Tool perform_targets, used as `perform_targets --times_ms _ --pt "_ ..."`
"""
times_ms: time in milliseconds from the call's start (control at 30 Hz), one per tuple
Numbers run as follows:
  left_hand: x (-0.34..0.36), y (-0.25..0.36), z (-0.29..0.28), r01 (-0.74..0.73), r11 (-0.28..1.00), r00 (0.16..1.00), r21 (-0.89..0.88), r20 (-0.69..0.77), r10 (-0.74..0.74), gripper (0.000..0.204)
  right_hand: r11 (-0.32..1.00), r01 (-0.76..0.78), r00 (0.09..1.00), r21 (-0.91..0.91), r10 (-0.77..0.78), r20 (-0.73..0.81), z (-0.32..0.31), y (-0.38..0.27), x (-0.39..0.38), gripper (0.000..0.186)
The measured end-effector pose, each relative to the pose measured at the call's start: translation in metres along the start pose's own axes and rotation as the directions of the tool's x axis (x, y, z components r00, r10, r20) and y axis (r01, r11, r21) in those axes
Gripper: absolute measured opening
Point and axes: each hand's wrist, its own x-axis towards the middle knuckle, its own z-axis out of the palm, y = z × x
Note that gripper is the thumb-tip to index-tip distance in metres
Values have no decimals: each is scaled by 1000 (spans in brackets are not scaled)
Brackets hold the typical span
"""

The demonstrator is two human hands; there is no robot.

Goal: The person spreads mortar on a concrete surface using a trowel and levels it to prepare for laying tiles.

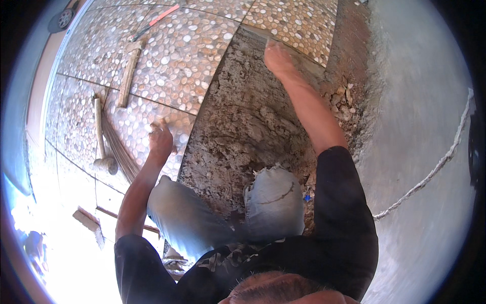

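Note:
My left hand (160,138) rests on the pebble-patterned floor tiles (192,45) beside the bare mortar bed, fingers bent and apart. My right hand (277,60) reaches to the far end of the grey, uneven mortar (235,106), along the edge of the tile at the top right. Its fingers are closed around something small and pale at their tips, too small to name. Left of my left hand lie a wooden-handled mallet (104,162) and a bundle of thin broom sticks (121,154). Farther up are a hammer-like tool with a wooden handle (126,76) and a red-handled tool (163,15).
A grey wall (420,126) with a hanging rope (430,172) runs along my right, with rubble (344,101) at its foot. My knees are on or above the mortar. A trowel-like tool (88,220) lies at lower left. A wheel (62,19) shows at upper left.

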Motion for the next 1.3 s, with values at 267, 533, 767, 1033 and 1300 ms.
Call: perform_targets --times_ms 267,533,767,1033,1300 --pt "-1 -5 2 31 998 1000 -55 0 -31 129 999 32 996 -31 -29 82 -13 38 -13 39" --pt "4 -5 10 39 998 999 -40 -4 -39 130 976 -142 968 -166 172 182 -24 150 -81 51" --pt "5 -2 8 55 998 998 -32 7 -55 130 943 -271 903 -191 318 290 -8 233 -120 63" --pt "-7 -4 -15 65 985 998 -162 -14 -68 103 908 -419 898 -25 419 133 1 227 -147 33" --pt "52 -60 38 -38 940 763 -340 -617 -192 67 946 -269 879 -182 319 355 -8 228 -89 30"
